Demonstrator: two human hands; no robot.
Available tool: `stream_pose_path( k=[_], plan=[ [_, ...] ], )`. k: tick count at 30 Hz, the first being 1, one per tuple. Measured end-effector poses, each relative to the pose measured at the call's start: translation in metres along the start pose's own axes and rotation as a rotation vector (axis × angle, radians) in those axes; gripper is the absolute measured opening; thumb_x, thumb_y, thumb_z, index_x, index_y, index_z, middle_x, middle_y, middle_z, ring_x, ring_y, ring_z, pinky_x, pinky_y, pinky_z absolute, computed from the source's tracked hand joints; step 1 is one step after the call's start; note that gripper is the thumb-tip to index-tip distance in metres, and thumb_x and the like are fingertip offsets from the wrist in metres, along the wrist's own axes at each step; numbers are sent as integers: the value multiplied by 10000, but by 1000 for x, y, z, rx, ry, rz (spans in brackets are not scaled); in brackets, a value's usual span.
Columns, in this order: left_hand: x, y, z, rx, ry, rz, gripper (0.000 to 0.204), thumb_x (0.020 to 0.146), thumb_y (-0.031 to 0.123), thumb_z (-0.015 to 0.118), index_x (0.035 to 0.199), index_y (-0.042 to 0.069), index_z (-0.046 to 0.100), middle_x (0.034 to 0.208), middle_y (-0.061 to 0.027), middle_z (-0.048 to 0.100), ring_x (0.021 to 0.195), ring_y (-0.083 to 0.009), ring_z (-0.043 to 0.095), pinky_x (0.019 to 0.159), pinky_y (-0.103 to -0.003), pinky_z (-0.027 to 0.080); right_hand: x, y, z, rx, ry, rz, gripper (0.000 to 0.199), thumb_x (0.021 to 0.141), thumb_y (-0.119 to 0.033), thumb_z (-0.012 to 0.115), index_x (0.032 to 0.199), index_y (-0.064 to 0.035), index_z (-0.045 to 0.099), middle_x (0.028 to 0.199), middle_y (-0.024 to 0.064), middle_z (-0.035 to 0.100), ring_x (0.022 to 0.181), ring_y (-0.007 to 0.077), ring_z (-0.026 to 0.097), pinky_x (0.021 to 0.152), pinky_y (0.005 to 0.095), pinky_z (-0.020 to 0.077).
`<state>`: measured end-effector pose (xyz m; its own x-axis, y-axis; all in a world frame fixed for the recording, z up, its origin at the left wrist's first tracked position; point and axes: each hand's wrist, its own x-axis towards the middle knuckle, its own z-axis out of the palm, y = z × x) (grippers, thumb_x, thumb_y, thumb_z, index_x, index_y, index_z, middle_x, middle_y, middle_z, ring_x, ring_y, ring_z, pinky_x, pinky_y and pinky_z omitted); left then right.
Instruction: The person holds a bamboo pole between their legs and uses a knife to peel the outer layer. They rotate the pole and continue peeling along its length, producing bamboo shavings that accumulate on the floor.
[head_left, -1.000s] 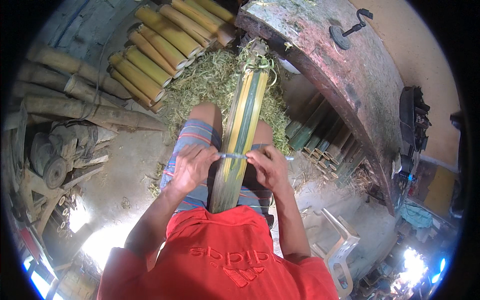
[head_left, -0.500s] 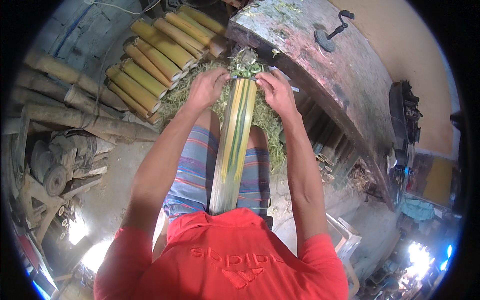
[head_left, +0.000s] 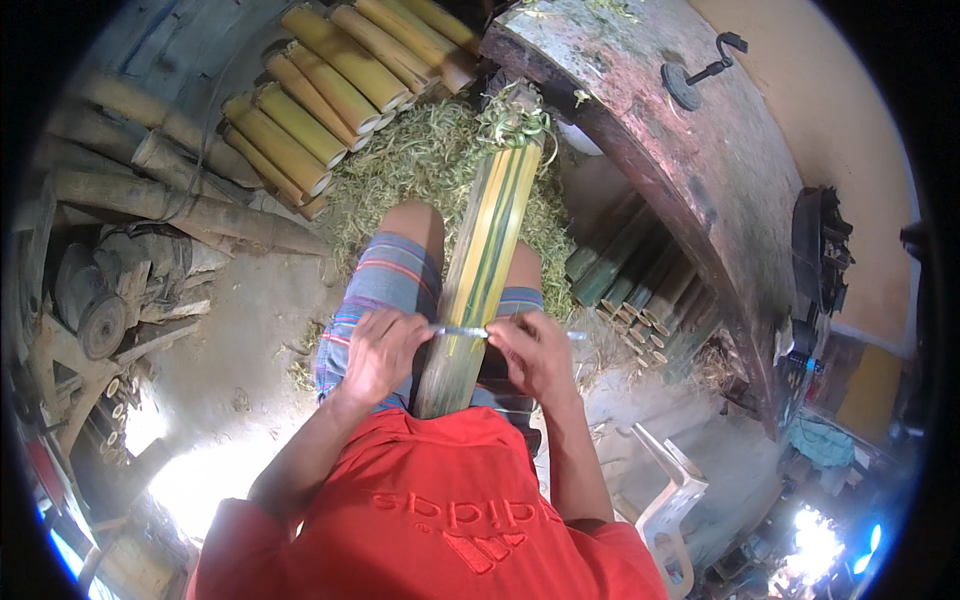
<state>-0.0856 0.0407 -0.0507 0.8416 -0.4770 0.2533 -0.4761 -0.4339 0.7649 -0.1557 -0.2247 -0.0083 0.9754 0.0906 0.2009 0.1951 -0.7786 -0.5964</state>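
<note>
A thick bamboo pole (head_left: 488,240) slopes from my lap away between my knees. Yellow and dark green stripes run along its shaved face, and the near end keeps a greyish green skin. Across that near part lies a thin metal blade (head_left: 462,331), like a drawknife. My left hand (head_left: 378,355) is closed on its left end, fingers curled. On the other side my right hand (head_left: 537,350) grips the right end, which pokes out past the fingers. Curled green shavings (head_left: 515,118) bunch at the pole's far end.
Peeled bamboo sections (head_left: 350,70) are stacked at the far left, beside a carpet of shavings (head_left: 385,170). Right of me stands a stained, curved-edged table (head_left: 640,110) with a metal stand (head_left: 690,82) on it. Bamboo tubes (head_left: 630,270) lie beneath. A white plastic chair (head_left: 672,490) is near my right.
Both hands have come back toward my body along the bamboo, bringing the blade from its far end to the near part. My elbows are now bent. The view has shifted slightly.
</note>
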Motion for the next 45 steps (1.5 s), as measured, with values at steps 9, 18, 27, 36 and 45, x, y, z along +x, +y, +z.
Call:
stream_pose_path(
  k=[9, 18, 27, 36, 45],
  plan=[
    [206, -48, 42, -202, 115, -6, 190, 1047, 185, 639, 1051, 11, 714, 945, -200, 707, 893, -429, 678, 801, -481, 543, 173, 95, -33, 17, 144, 4, 171, 971, -112, 752, 1129, -55, 777, 906, 127, 650, 798, 270, 652, 719, 377, 523],
    [187, -44, 32, -165, 102, 82, 199, 1032, 200, 654, 1026, 6, 698, 919, -211, 685, 861, -432, 662, 792, -505, 529, 151, 80, -31, -58, 145, -8, 161, 989, -108, 731, 1133, -45, 767, 866, 126, 631, 766, 272, 587, 692, 378, 503],
    [-3, -13, 9, 46, 14, 71, 110, 919, 131, 771, 985, 84, 696, 875, -76, 677, 812, -298, 668, 719, -426, 492, 1, 0, 2, -4, 1, 48, 206, 870, -91, 835, 1070, -104, 789, 837, 117, 628, 749, 298, 631, 653, 412, 488],
    [216, -58, 51, -197, 171, 40, 235, 1046, 226, 653, 1047, 0, 718, 949, -203, 729, 891, -422, 702, 842, -483, 556, 182, 102, -30, -45, 195, -11, 158, 992, -93, 726, 1130, -26, 764, 943, 131, 695, 796, 260, 649, 746, 350, 521],
    [193, -50, 37, -87, 133, 92, 184, 1016, 193, 677, 1011, 15, 724, 947, -166, 727, 876, -398, 691, 823, -508, 536, 158, 82, -30, -64, 117, 57, 168, 979, -129, 755, 1126, -49, 766, 933, 129, 662, 796, 270, 636, 723, 372, 516]
  ],
)
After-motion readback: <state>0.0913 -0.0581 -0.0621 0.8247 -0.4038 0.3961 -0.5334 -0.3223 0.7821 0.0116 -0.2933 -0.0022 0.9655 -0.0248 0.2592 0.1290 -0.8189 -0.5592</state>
